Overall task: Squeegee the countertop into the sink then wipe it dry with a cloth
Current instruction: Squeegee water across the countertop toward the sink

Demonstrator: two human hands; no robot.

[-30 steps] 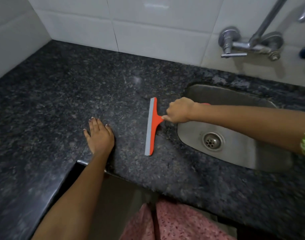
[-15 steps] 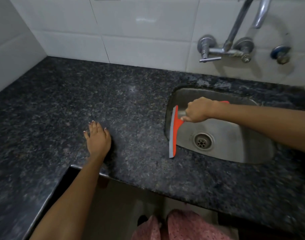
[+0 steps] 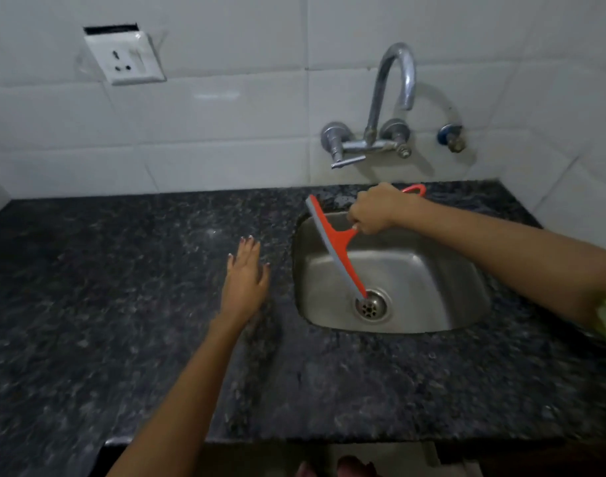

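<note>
Two hands of yours are out over the countertop [image 3: 140,304], one flat, one clenched on the squeegee [image 3: 336,246].

The dark speckled countertop runs from the left wall to the right, with the steel sink [image 3: 442,284] set into it near its back right corner, under the wall tap [image 3: 391,98]. Your left hand [image 3: 246,277] lies released, palm down and fingers spread, on the stone just beside the sink's left rim. Your right hand [image 3: 374,210] is over the sink's back rim, closed around the orange handle. The squeegee tilts down into the basin, its lower blade tip at the drain [image 3: 372,306], its upper tip above the back left corner of the rim.
</note>
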